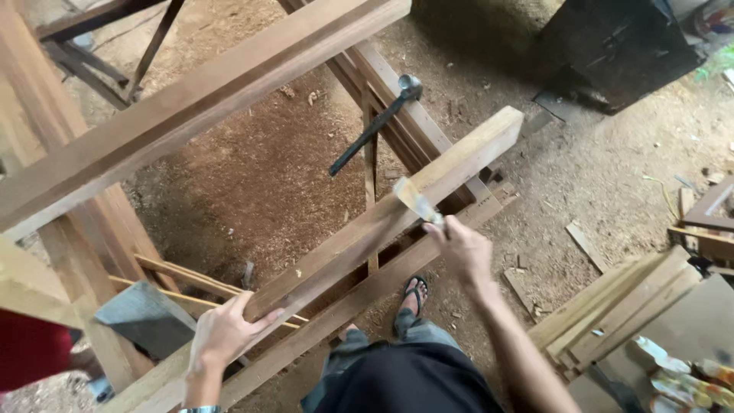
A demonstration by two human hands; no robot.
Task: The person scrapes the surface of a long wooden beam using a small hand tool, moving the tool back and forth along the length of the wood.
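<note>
Head view. Left hand spread flat on the near part of a long wooden beam, fingers resting over its upper edge, pressing it down. Right hand closed around the handle of a flat-bladed scraper; the blade lies on the beam's top face just beyond the knuckles. A dark metal hammer hangs farther out, beyond the blade. Stacked planks lie to the right of the right forearm. Sawdust floor below.
</note>
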